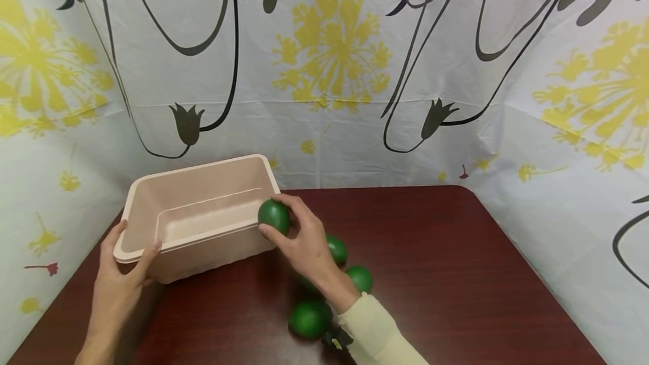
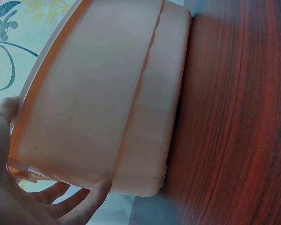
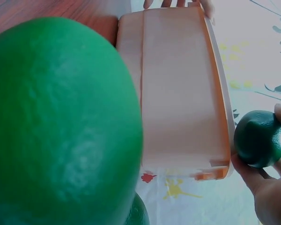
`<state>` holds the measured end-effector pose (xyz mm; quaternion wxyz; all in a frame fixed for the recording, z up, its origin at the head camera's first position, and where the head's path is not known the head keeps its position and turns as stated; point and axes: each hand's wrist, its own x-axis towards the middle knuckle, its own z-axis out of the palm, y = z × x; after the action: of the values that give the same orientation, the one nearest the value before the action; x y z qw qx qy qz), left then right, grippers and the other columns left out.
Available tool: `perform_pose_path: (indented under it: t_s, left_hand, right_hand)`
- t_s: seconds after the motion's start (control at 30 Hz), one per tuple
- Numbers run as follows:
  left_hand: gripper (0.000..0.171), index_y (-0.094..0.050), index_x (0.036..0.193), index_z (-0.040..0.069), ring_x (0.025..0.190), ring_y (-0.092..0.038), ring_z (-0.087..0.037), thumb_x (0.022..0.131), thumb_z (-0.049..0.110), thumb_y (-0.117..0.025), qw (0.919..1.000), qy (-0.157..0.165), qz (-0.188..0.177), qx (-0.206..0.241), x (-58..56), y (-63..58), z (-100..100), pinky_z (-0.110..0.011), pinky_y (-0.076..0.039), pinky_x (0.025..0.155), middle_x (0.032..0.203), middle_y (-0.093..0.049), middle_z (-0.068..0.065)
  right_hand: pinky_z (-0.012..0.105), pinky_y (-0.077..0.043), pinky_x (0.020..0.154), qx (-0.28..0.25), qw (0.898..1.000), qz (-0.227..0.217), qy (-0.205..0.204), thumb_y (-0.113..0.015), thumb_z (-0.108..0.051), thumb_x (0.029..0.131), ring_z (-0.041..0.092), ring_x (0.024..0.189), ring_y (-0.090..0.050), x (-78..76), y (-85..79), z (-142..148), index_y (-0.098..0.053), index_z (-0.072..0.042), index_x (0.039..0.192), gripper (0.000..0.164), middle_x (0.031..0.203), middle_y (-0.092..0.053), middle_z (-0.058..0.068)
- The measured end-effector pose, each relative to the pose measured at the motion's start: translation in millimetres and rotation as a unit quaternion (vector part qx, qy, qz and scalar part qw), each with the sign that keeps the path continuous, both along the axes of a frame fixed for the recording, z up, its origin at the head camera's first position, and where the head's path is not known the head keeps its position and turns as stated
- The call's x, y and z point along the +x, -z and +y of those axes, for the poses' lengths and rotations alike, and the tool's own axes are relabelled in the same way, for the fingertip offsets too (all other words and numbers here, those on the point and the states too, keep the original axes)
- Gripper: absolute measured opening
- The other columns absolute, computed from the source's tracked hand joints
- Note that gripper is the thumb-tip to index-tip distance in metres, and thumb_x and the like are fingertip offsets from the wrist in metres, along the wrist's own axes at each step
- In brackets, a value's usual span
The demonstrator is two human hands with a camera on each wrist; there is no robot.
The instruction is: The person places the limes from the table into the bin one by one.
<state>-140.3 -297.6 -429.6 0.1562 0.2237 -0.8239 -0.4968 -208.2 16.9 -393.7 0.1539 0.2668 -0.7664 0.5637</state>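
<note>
A beige plastic bin stands at the back left, its open top facing up. My left hand grips its left end, thumb over the rim; in the left wrist view, the fingers of the left hand reach under that end. My right hand pinches a green lime between thumb and fingers, right at the bin's right rim. The right wrist view shows this held lime just beyond the rim. Below my right forearm lie several limes, among them a near one and one further right.
The dark red-brown wooden table stretches to the right. Behind it hangs a white cloth with yellow and grey flower prints. A large lime fills the left of the right wrist view, close to the lens.
</note>
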Motion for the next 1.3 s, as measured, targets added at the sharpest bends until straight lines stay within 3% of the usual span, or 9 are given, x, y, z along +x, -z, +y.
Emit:
perform_pose_path:
  t_s: [0.1,0.2,0.37,0.57,1.03,1.2,1.3]
  left_hand:
    - [0.085,-0.011,0.161,0.055,0.115,-0.049,-0.021,0.098,0.047,-0.068,1.0000,-0.003,-0.002,-0.001,-0.6,-0.4,1,-0.013,-0.054,0.057,0.173,-0.020,-0.014]
    - [0.085,-0.011,0.161,0.056,0.115,-0.050,-0.020,0.098,0.047,-0.068,1.0000,-0.003,-0.002,-0.001,-0.6,-0.1,2,-0.013,-0.054,0.057,0.174,-0.020,-0.014]
    - [0.084,-0.013,0.160,0.058,0.105,-0.050,-0.007,0.098,0.046,-0.069,1.0000,-0.004,0.000,0.002,0.2,1.2,1,-0.014,-0.055,0.057,0.173,-0.021,-0.014]
    - [0.084,-0.012,0.160,0.058,0.107,-0.050,-0.010,0.098,0.047,-0.069,1.0000,-0.004,0.000,0.001,0.4,2.0,0,-0.013,-0.055,0.057,0.172,-0.023,-0.016]
    - [0.085,-0.011,0.161,0.056,0.083,-0.045,0.015,0.098,0.047,-0.068,1.0000,0.001,0.000,-0.003,0.0,0.0,-1,-0.014,-0.054,0.056,0.172,-0.021,-0.019]
    - [0.084,-0.013,0.160,0.058,0.081,-0.046,0.016,0.098,0.046,-0.069,1.0000,0.002,0.005,0.001,0.6,0.6,-2,-0.014,-0.055,0.056,0.172,-0.022,-0.019]
    - [0.084,-0.013,0.160,0.057,0.085,-0.045,0.014,0.098,0.046,-0.068,1.0000,0.004,0.004,0.001,0.9,1.2,-2,-0.014,-0.055,0.057,0.172,-0.021,-0.018]
  right_hand:
    - [0.029,-0.061,0.093,-0.002,1.000,0.003,-0.001,-0.082,-0.025,0.092,0.017,0.112,-0.068,0.0,-0.4,0,-0.061,-0.022,0.141,0.054,0.138,-0.065,0.000]
    - [0.032,-0.062,0.094,-0.006,1.000,0.009,-0.004,-0.082,-0.024,0.092,0.017,0.114,-0.068,-0.8,-0.8,0,-0.061,-0.021,0.140,0.053,0.138,-0.065,0.000]
    - [0.034,-0.062,0.093,-0.013,1.000,0.018,-0.008,-0.083,-0.024,0.091,0.017,0.113,-0.067,-3.1,-3.7,-2,-0.062,-0.021,0.138,0.051,0.135,-0.064,-0.001]
    - [0.028,-0.061,0.089,-0.015,1.000,0.014,-0.001,-0.082,-0.025,0.092,0.017,0.107,-0.066,-4.0,-7.0,-5,-0.062,-0.020,0.137,0.049,0.134,-0.064,0.000]
    - [0.027,-0.059,0.083,0.013,1.000,0.009,0.010,-0.080,-0.027,0.094,0.018,0.105,-0.063,-8.7,-12.2,-12,-0.060,-0.018,0.140,0.051,0.132,-0.063,0.002]
    - [0.025,-0.059,0.085,0.020,1.000,-0.001,0.005,-0.079,-0.026,0.095,0.019,0.110,-0.063,-11.6,-14.1,-15,-0.058,-0.015,0.141,0.052,0.135,-0.062,0.004]
    - [0.031,-0.060,0.084,0.020,1.000,-0.012,0.005,-0.078,-0.026,0.095,0.021,0.110,-0.063,-12.7,-13.5,-16,-0.058,-0.014,0.141,0.052,0.135,-0.061,0.005]
